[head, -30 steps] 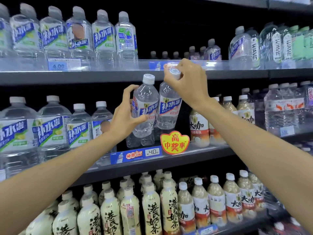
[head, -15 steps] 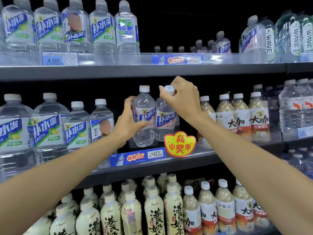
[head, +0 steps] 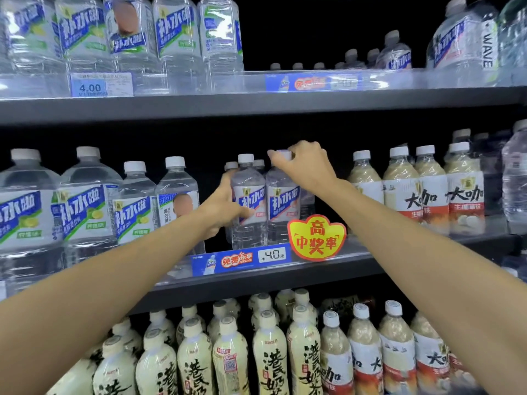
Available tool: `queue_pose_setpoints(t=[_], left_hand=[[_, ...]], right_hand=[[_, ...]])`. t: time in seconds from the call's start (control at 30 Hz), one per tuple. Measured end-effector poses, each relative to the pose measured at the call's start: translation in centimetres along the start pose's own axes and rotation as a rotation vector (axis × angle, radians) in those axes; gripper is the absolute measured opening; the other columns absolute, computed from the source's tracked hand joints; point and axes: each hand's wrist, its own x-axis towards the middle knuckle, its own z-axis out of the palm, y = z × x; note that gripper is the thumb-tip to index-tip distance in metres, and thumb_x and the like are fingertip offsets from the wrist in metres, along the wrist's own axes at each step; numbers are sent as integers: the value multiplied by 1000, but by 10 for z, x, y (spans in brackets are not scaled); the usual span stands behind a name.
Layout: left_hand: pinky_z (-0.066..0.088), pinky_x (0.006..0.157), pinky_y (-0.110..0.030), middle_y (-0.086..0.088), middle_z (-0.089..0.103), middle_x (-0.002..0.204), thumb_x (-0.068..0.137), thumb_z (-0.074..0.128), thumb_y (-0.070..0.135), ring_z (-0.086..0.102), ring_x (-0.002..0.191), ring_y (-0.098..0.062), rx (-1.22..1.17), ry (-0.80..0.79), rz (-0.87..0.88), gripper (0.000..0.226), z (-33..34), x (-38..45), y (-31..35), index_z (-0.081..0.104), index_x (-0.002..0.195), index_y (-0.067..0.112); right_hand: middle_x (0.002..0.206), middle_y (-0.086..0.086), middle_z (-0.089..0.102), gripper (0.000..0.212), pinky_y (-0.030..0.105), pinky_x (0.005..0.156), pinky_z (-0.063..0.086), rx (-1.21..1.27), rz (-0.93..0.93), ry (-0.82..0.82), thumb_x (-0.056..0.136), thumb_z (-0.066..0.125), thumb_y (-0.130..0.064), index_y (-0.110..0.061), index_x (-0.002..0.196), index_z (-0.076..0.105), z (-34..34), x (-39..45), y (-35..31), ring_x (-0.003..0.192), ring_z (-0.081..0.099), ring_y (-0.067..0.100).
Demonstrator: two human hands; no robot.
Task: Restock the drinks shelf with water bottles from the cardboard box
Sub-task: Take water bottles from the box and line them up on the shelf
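Head view has us facing the middle shelf (head: 285, 276), and we take the yellow promo tag (head: 316, 237) clipped to its front edge as our landmark. Two water bottles stand upright just above and left of that tag, side by side and touching, long axes vertical, bases on the shelf behind the blue price strip (head: 241, 260).

Our left hand (head: 221, 208) grips the left bottle (head: 248, 201) round its labelled body, thumb across the front of the label. Our right hand (head: 306, 163) pinches the cap of the right bottle (head: 283, 199) from above, fingers curled over the top. Both bottles lie straight ahead of us; the right hand works the one nearer the tag, the left hand the one farther from it. More caps show in the dark behind them, so the coming move, as we judge it, is a short push straight back into the row.

Against a second ago, the right bottle was tilted and held higher, its base off the shelf; now it stands straight and level with its neighbour. The left bottle has also settled lower, closer to the price strip.
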Motion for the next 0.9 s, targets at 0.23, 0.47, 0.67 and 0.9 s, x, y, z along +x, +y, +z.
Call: queue_pose_setpoints(t=[0.23, 0.47, 0.67, 0.9], left_hand=[[56, 71, -45, -17, 60, 122, 84, 63, -12, 60, 106, -30, 3, 18, -189, 83, -4, 15, 4, 22, 144, 28], [43, 105, -49, -17, 7, 158, 63, 88, 6, 38, 136, -36, 513, 144, 51, 138, -8, 20, 26, -15, 150, 40], [46, 99, -52, -12, 25, 151, 58, 91, 22, 43, 131, -38, 1054, 107, 120, 122, -15, 23, 36, 14, 153, 25], [50, 89, -46, -17, 29, 147, 62, 90, 30, 50, 124, -38, 1273, 125, 48, 120, -15, 36, 33, 12, 152, 16]], right_hand=[[107, 15, 64, 63, 31, 70, 42, -40, 141, -254, 86, 51, -67, -7, 103, 60, 20, 11, 4, 98, 61, 33], [121, 8, 58, 78, 36, 69, 60, 269, 255, -558, 77, 80, -31, -16, 136, 31, 6, 10, 9, 103, 64, 24], [131, 10, 57, 85, 46, 92, 53, 158, 175, -562, 71, 84, -13, -16, 140, 34, 16, 1, 11, 116, 59, 28], [138, 14, 49, 83, 40, 100, 47, -30, 167, -550, 72, 84, -21, -10, 140, 36, 39, 11, -4, 123, 52, 31]])
